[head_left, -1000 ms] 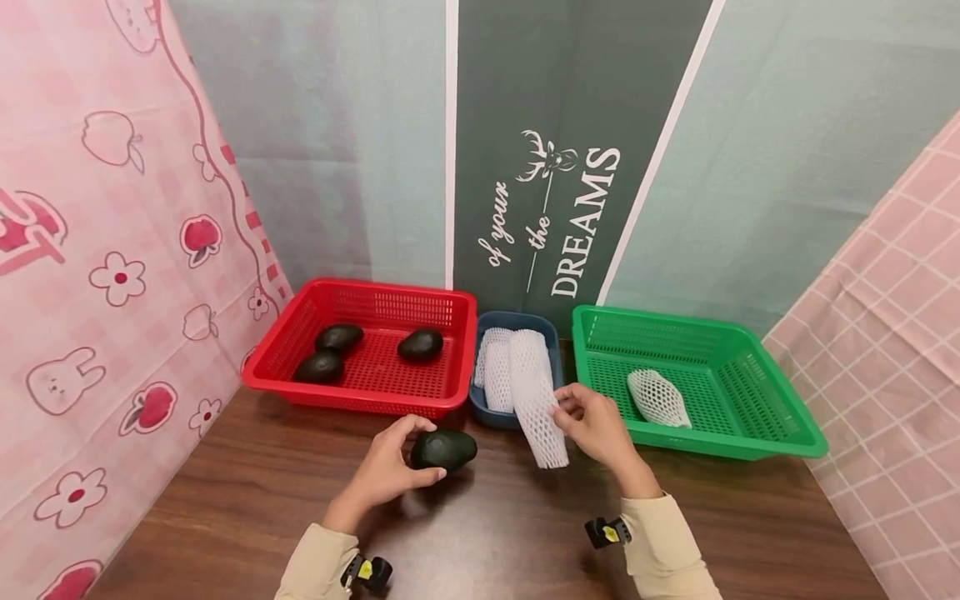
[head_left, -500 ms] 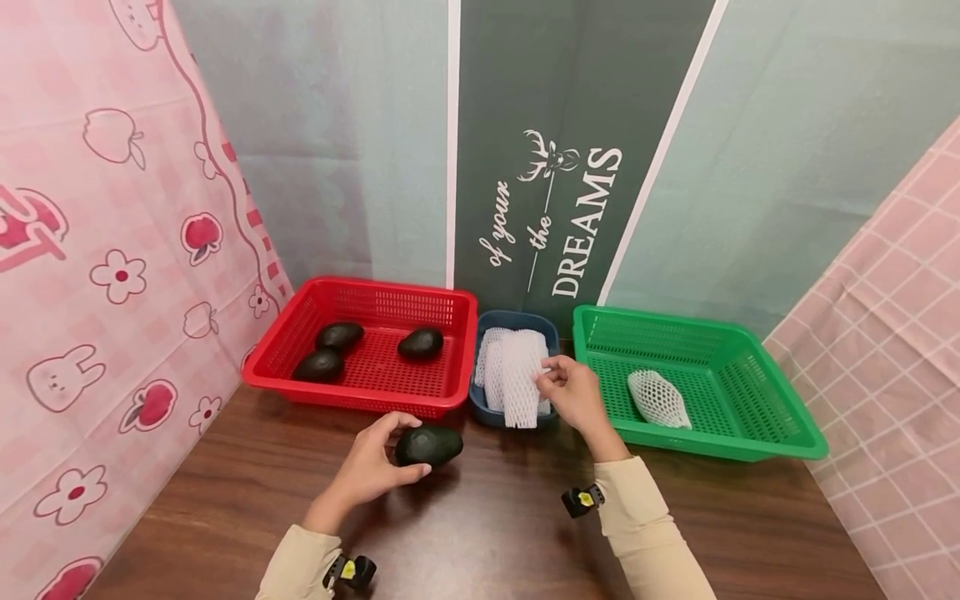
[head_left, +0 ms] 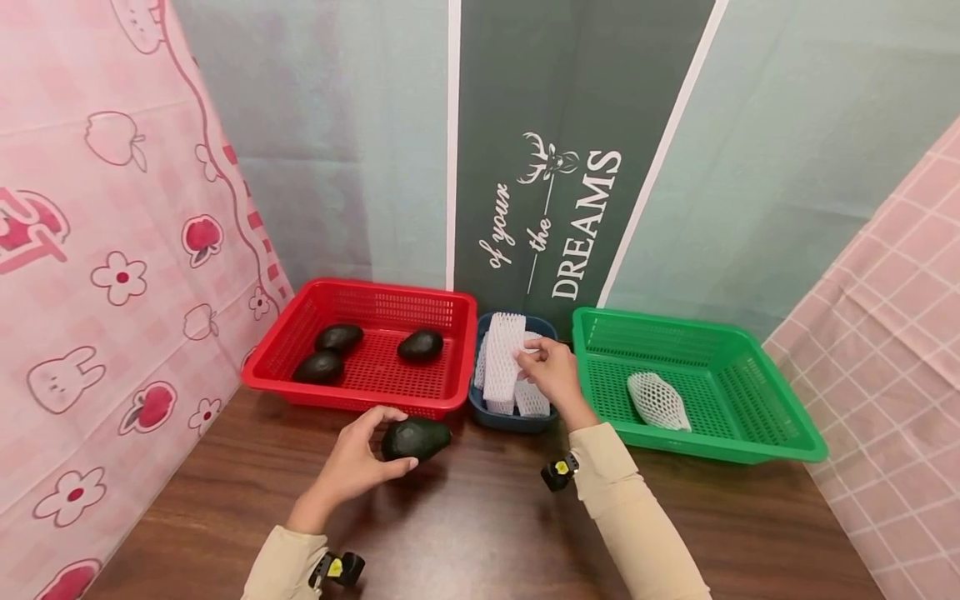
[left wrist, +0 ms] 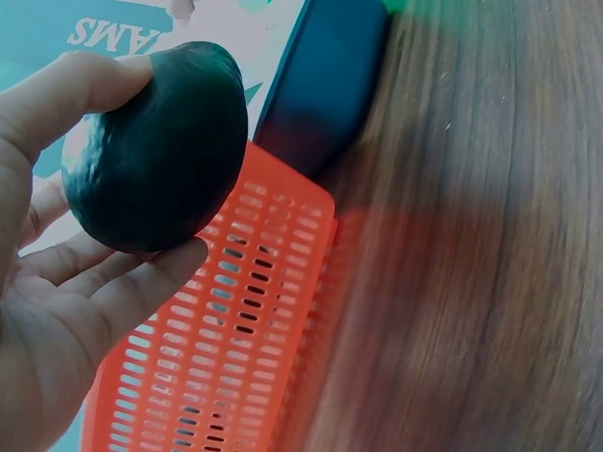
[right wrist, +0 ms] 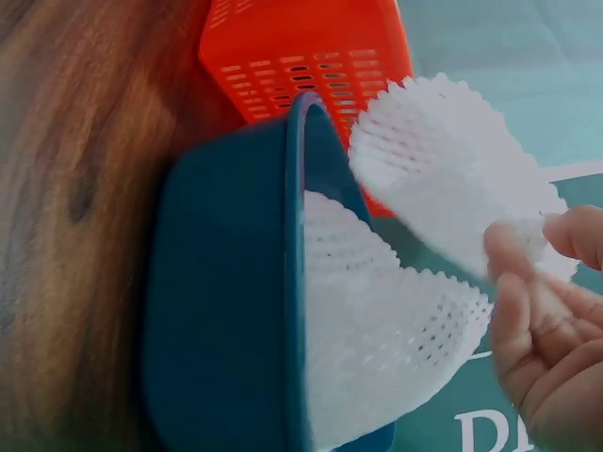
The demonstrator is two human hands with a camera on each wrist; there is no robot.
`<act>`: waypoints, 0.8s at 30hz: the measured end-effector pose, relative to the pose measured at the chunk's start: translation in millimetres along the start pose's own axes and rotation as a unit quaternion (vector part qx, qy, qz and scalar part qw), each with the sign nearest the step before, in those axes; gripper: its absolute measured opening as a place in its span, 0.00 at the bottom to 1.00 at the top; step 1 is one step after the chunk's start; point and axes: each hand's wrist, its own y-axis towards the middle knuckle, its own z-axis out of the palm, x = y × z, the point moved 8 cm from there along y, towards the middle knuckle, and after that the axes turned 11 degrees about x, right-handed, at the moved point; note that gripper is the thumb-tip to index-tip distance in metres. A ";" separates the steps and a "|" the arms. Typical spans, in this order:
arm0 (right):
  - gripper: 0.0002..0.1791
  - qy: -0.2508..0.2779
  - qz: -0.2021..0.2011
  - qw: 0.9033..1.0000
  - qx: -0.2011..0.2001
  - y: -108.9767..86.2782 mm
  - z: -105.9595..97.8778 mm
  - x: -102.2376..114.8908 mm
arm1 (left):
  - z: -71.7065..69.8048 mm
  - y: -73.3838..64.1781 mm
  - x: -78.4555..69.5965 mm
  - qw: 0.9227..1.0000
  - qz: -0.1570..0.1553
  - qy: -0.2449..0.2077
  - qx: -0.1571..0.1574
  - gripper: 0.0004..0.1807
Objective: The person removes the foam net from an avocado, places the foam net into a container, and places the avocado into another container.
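My left hand [head_left: 354, 460] grips a dark green avocado [head_left: 415, 439] between thumb and fingers, in front of the red basket. The left wrist view shows the avocado [left wrist: 165, 155] raised off the table. Over the small blue bin [head_left: 512, 424], my right hand [head_left: 553, 375] pinches the side of a white foam net sleeve [head_left: 503, 362]. In the right wrist view that sleeve [right wrist: 443, 165] is lifted clear of the bin's rim, its ribbed end towards the red basket. More foam net sleeves [right wrist: 377, 330] lie in the bin, partly hidden by the held one.
At the left stands a red basket [head_left: 352, 401] with three avocados [head_left: 420, 344]. A green basket [head_left: 720, 448] at the right holds one avocado in a foam net [head_left: 658, 401]. Dark wooden table [head_left: 480, 533] lies in front; printed cloths hang behind and at both sides.
My right hand has moved left and slightly up with the foam net sleeve, which no longer hangs past the bin's front edge. The left hand has shifted left with the avocado.
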 end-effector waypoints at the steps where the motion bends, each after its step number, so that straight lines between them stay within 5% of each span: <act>1: 0.17 -0.009 0.004 1.000 0.000 1.3 0.7 -0.2 | -0.8 -0.2 0.1 1.000 -0.002 -0.001 0.000 0.29; 17: 0.15 -0.085 -0.004 0.996 0.012 -2.3 4.1 9.3 | -8.0 -0.1 -3.4 1.000 0.005 0.030 0.001 0.29; 24: 0.20 -0.169 -0.043 0.983 0.048 -15.9 12.3 33.4 | -18.8 -1.1 -10.0 0.999 0.012 0.049 -0.015 0.29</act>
